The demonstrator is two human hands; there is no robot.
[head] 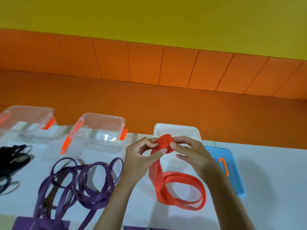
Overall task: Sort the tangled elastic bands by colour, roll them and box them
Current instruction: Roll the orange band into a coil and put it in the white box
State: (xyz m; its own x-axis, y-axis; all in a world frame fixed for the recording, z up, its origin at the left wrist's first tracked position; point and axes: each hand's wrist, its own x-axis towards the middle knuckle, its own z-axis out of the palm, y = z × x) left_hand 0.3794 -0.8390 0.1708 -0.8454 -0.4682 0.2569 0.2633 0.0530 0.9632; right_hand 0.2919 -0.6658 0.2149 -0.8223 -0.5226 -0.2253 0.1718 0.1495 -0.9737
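Orange elastic band (176,191) is half rolled, its coil pinched between left hand (141,156) and right hand (191,155). Its tail loops on the white surface (265,180) beside purple bands (79,185).

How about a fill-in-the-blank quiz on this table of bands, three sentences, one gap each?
1. The left hand and right hand roll a red band; the box just behind it is ____.
2. The loose bands between the black pile and the hands are ____.
3. The lid at the far right is ____.
Missing words: white, purple, blue.
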